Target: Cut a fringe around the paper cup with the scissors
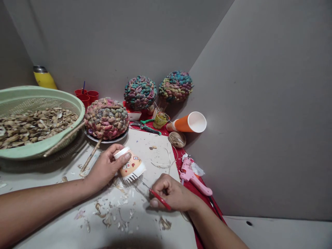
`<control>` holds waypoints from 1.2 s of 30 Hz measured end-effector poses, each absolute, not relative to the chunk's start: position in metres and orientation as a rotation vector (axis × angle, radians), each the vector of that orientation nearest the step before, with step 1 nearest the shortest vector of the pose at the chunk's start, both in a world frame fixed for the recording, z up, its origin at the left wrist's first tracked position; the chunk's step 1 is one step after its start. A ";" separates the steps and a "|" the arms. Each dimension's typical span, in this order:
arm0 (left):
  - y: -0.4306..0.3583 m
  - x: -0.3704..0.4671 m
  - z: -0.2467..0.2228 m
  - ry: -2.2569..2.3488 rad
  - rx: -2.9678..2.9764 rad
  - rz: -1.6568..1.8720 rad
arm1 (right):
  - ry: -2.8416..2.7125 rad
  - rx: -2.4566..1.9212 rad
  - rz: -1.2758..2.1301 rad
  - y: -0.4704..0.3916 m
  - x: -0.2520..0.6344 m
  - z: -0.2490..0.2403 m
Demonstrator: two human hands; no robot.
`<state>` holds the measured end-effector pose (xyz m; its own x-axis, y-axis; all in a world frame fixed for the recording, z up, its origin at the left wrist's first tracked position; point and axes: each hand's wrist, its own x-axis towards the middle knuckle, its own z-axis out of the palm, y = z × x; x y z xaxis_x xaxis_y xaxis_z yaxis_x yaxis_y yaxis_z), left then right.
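A paper cup (132, 164) with an orange printed band is tilted on its side in my left hand (107, 166), thumb on its wall and fingers behind it. Several short slits make a fringe along its lower edge. My right hand (172, 193) grips red-handled scissors (159, 199), whose blades meet the cup at the fringed edge. Bits of shell and paper scraps (106, 214) lie on the table below both hands. Behind my left hand, a ball covered in pink and brown shells (107, 117) rests on a metal bowl, with a stick (90, 157) slanting down from it.
A green basket (80, 103) of shells stands at the left, a yellow bottle (45, 79) behind it. Two colourful balls (140, 92) lean by the wall near red cups (92, 96). Pliers (149, 128), stacked paper cups (183, 123), twine (177, 139) and a pink glue gun (194, 176) line the right edge.
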<state>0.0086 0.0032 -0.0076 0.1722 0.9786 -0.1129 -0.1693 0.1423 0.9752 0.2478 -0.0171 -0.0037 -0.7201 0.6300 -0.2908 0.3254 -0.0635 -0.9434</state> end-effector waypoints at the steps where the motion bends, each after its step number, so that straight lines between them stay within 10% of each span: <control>1: 0.003 0.009 -0.008 1.020 1.060 1.080 | -1.978 -1.031 1.854 -0.017 0.248 -0.004; 36: -0.001 0.009 -0.009 0.957 1.078 1.045 | -1.979 -1.027 1.774 -0.017 0.252 -0.004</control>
<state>0.0092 -0.0006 -0.0095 0.2352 0.9672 -0.0964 -0.1806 0.1409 0.9734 0.2521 -0.0173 -0.0044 -0.7033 0.6694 -0.2393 0.3107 -0.0133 -0.9504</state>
